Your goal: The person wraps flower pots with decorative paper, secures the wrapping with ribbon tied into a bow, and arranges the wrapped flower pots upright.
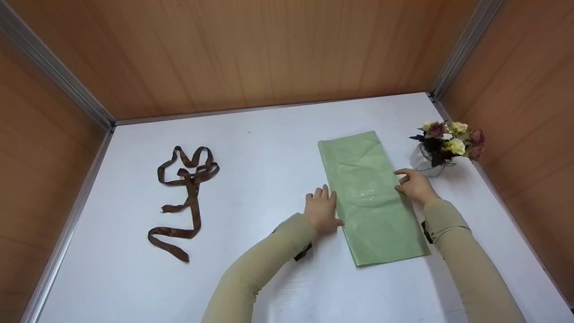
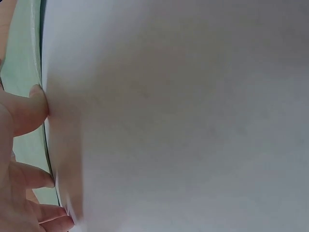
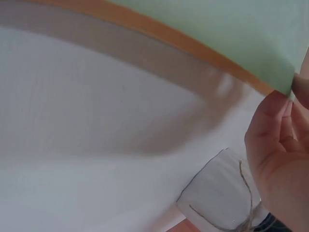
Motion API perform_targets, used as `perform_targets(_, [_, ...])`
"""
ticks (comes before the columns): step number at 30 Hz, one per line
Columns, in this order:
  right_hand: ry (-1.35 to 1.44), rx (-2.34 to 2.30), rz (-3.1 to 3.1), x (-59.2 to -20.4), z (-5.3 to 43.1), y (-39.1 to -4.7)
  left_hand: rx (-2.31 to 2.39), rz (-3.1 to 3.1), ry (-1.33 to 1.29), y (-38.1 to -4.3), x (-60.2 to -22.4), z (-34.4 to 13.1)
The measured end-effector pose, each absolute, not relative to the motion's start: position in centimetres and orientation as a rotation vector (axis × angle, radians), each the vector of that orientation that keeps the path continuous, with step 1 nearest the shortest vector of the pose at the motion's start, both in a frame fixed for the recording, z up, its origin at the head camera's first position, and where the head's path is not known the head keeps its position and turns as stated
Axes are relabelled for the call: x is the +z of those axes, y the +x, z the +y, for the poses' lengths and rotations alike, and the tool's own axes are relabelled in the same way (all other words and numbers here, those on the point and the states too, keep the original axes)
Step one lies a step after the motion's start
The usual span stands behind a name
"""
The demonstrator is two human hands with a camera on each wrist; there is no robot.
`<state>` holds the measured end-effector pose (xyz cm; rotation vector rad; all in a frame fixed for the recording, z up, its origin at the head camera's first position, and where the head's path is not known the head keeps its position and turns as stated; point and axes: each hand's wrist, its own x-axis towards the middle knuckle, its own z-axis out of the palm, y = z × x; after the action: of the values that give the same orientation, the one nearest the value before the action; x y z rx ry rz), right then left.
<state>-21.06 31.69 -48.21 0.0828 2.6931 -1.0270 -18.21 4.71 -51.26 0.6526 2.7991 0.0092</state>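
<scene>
A long, folded piece of green wrapping paper (image 1: 376, 197), creased across its middle, lies on the table's right half. Along its left edge rests my left hand (image 1: 320, 211), fingers extended; in the left wrist view the thumb (image 2: 37, 104) and fingertips touch that edge. My right hand (image 1: 415, 186) pinches the right edge between thumb and fingers. The right wrist view shows this paper edge (image 3: 231, 43) lifted off the table, casting a shadow, with an orange-brown strip along its border.
A white pot (image 1: 423, 161) with twine around it and artificial roses (image 1: 455, 139) stands just beyond my right hand. On the left of the white table (image 1: 260, 179) lies a loosely looped brown ribbon (image 1: 193, 206). Wood-grain panels (image 1: 269, 54) wall the back and sides.
</scene>
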Motion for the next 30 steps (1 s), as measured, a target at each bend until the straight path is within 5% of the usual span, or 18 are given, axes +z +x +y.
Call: perform_targets(30, [-0.064,-1.070,2.595,-45.1,31.7,-21.3,0.006,2.777,0.620,-18.3,-51.3,4.8])
